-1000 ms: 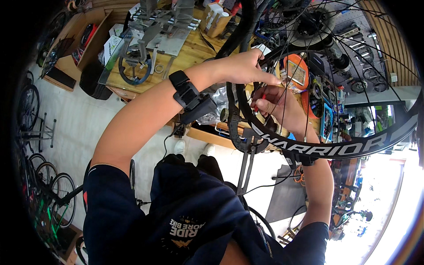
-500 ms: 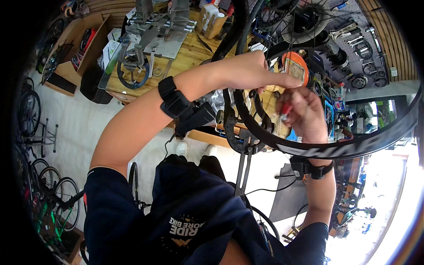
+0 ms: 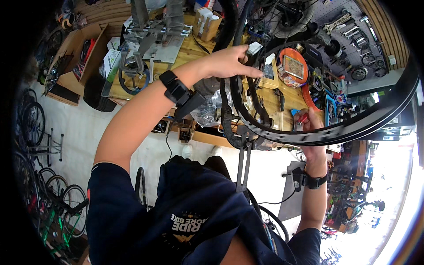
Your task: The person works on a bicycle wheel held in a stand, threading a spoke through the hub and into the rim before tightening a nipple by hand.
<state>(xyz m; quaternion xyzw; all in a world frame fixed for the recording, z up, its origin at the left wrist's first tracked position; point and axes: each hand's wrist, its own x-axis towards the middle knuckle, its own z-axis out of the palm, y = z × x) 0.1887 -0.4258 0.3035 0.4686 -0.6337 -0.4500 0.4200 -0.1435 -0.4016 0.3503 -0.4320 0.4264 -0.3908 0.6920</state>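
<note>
My left hand [image 3: 232,64] is at the left part of a black bicycle rim [image 3: 375,121], thumb stretched out apart from its bent fingers; whether it touches the rim is unclear. My right hand [image 3: 311,123] grips a small red tool [image 3: 303,119] just inside the rim's lower arc, its wrist behind the rim. The wheel sits in a dark metal stand [image 3: 244,152] over the workbench; the hub and brake disc [image 3: 289,20] are at the top. The rim's white lettering is smeared.
The wooden bench [image 3: 194,57] carries a clamp fixture [image 3: 132,66], a cardboard box [image 3: 207,26], plastic bags [image 3: 205,112] and an orange round container [image 3: 292,65]. A tool pegboard [image 3: 344,48] is at upper right. Bicycles [image 3: 66,207] stand along the left floor.
My right hand has moved right and down, away from my left hand, still with the red tool. My left hand shifted slightly up and left. The rim's lettering turned from sharp to smeared.
</note>
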